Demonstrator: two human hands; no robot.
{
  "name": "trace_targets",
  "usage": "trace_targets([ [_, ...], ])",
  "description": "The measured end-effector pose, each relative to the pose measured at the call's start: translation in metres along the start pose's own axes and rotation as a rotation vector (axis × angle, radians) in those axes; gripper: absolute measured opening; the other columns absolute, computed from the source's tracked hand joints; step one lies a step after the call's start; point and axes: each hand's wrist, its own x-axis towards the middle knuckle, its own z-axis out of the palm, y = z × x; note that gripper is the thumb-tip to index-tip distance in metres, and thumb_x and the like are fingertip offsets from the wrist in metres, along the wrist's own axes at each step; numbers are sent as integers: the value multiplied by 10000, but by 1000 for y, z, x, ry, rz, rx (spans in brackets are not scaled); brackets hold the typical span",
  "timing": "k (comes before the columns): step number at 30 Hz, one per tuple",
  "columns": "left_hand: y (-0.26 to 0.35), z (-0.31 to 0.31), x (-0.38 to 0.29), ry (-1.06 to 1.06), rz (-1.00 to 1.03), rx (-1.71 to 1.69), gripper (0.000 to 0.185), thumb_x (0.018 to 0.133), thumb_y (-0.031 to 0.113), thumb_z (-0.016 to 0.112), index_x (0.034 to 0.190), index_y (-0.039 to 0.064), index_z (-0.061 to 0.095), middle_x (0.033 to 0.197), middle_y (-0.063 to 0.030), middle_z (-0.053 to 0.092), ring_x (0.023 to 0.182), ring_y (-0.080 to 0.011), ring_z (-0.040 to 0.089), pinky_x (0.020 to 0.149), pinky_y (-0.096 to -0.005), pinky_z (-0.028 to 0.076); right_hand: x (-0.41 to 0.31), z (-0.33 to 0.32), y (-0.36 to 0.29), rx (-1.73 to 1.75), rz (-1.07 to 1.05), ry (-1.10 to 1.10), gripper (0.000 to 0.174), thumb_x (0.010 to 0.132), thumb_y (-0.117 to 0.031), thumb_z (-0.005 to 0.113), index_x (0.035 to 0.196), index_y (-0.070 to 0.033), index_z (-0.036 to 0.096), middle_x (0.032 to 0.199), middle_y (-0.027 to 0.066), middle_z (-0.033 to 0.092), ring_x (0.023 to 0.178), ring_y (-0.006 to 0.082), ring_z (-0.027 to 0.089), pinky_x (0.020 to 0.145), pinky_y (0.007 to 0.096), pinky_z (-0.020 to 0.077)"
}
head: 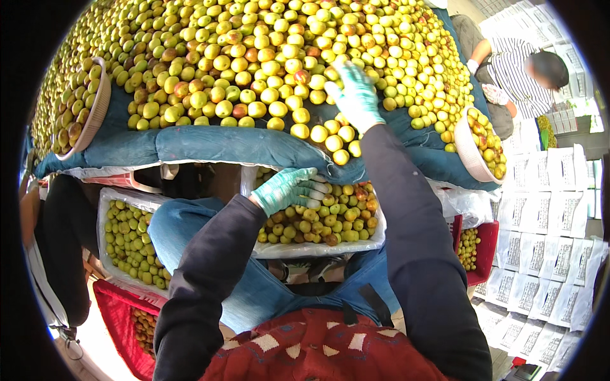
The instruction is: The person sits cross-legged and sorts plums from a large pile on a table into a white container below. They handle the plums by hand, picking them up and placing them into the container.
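Note:
A broad heap of yellow-green jujubes (269, 95), some blushed red-brown, covers the blue padded table in front of me. My right hand (356, 97), in a green-and-white knit glove, reaches over the heap's near part, slightly blurred. Its thumb stands apart from the fingers; its palm is hidden. Several loose jujubes (333, 142) lie beside that wrist on the table's padded edge (228, 145). Gloved the same way, my left hand (291, 191) hovers palm down below the edge with fingers spread. Under it, a plastic-lined crate (317, 250) of jujubes sits between my knees.
Baskets of jujubes stand on the table at left (97, 109) and right (469, 143). Another lined crate (107, 200) and a red crate (112, 309) are at my left, a red crate (486, 247) at my right. White printed packages (538, 205) are stacked beyond. People sit on both sides.

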Motion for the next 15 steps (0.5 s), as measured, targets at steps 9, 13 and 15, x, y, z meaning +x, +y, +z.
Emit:
trace_targets([
  [9, -11, -2, 5, -61, -31, -107, 574, 979, 446, 552, 1295, -32, 527, 1192, -198, 621, 1095, -300, 621, 943, -475, 530, -50, -35, -58, -114, -290, -190, 292, 868, -279, 656, 1136, -163, 647, 1300, 85, 513, 1229, 304, 456, 1046, 472, 357],
  [13, -10, -1, 2, -102, -2, -284, 643, 944, 476, 596, 1302, -52, 508, 1226, -222, 602, 1153, -339, 595, 982, -523, 503, -61, -50, -62, -27, -303, -292, 330, 883, -238, 648, 1206, -174, 633, 1311, 83, 561, 1240, 273, 503, 1075, 482, 338],
  [15, -13, -4, 10, -134, -21, -370, 644, 943, 474, 598, 1301, -55, 507, 1238, -227, 599, 1163, -341, 592, 984, -524, 503, -41, -58, -61, 319, -142, -246, 341, 895, -233, 643, 1225, -152, 624, 1226, 89, 629, 1174, 286, 570, 1027, 455, 403],
])
